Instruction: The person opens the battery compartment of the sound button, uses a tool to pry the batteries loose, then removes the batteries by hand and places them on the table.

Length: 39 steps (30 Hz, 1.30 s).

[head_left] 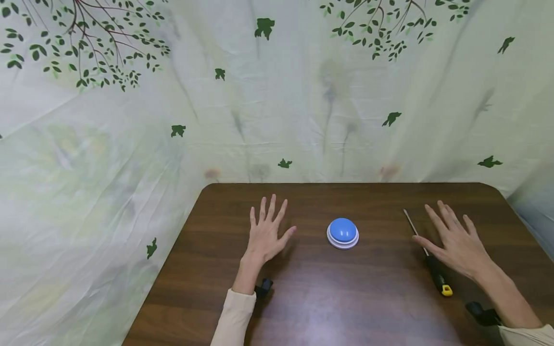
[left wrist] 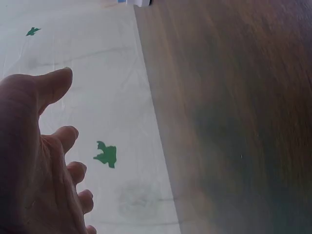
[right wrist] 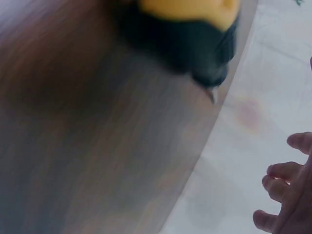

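Note:
In the head view my left hand [head_left: 265, 238] is held over the left part of the table, palm down with fingers spread, touching no object. My right hand [head_left: 459, 245] hovers at the right side, its fingers straight and apart. Just left of it lies a screwdriver [head_left: 436, 274] with a black handle, a yellow end and a thin metal shaft; the right thumb partly overlaps the shaft. Between the hands sits a round blue push button [head_left: 343, 230] on a white base. The right wrist view shows the screwdriver's handle [right wrist: 180, 44] close up and blurred, apart from the fingers.
The dark brown wooden table [head_left: 337, 298] has rounded far corners. Behind it and at the left hangs a pale curtain [head_left: 303, 105] printed with leaves and green birds. Black wrist cameras [head_left: 264, 287] are strapped under both wrists.

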Each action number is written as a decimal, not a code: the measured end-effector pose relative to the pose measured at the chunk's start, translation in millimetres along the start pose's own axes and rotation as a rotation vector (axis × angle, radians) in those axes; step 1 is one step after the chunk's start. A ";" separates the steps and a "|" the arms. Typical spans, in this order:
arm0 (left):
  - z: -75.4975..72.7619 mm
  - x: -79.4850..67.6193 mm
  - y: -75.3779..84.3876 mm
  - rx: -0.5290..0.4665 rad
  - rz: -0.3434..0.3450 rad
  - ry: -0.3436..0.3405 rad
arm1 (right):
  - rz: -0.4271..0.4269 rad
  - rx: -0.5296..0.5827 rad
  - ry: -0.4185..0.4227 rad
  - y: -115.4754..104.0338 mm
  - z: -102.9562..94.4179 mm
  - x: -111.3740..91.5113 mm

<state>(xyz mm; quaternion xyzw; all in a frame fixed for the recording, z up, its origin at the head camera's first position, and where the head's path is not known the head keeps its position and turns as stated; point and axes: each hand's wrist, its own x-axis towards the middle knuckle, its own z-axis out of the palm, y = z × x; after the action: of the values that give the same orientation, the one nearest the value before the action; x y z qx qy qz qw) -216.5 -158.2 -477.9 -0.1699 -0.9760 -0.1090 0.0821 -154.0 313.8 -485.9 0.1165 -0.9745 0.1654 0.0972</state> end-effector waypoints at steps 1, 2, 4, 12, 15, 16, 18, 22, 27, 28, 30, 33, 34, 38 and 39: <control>0.8 -0.3 0.8 -0.003 0.007 0.000 | -0.006 0.002 -0.002 -4.0 1.1 2.1; 1.7 -0.3 1.9 -0.005 0.012 -0.005 | -0.014 0.002 -0.004 -8.6 2.5 4.6; 3.7 0.6 5.0 -0.007 0.027 -0.017 | -0.033 0.000 -0.009 -18.9 5.9 10.0; 16.2 13.2 26.2 0.007 0.117 -0.080 | -0.114 -0.017 -0.068 -65.4 23.6 36.5; 22.4 19.1 37.5 -0.006 0.151 -0.106 | -0.129 -0.023 -0.113 -81.7 31.4 45.5; 24.9 21.1 41.5 -0.005 0.159 -0.118 | -0.133 -0.022 -0.128 -86.8 34.1 48.2; 29.4 24.9 49.6 -0.006 0.173 -0.145 | -0.141 -0.024 -0.158 -95.9 40.2 52.7; 39.0 32.0 64.5 -0.005 0.196 -0.196 | -0.147 -0.001 -0.214 -111.0 51.5 60.8; 50.7 37.4 78.3 -0.012 0.228 -0.241 | -0.157 0.046 -0.235 -121.7 63.0 67.4; 53.2 38.1 80.2 -0.016 0.234 -0.240 | -0.159 0.051 -0.232 -122.4 65.0 68.0; 56.6 38.7 83.6 -0.029 0.242 -0.232 | -0.164 0.057 -0.226 -123.0 68.0 68.7; 59.7 40.0 86.6 -0.068 0.246 -0.216 | -0.170 0.084 -0.221 -122.5 68.3 69.4; 59.6 40.4 87.2 -0.092 0.244 -0.215 | -0.170 0.109 -0.225 -121.4 67.8 69.8; 51.3 42.1 87.2 -0.237 0.223 -0.253 | -0.158 0.277 -0.254 -115.0 60.9 72.0; 47.8 42.4 87.1 -0.285 0.211 -0.261 | -0.144 0.335 -0.266 -113.2 59.0 72.5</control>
<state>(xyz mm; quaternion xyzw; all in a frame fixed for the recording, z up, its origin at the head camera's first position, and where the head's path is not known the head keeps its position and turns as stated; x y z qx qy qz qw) -231.3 -53.4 -499.5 -0.2936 -0.9299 -0.2135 -0.0589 -202.7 175.4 -490.0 0.2209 -0.9268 0.3008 -0.0414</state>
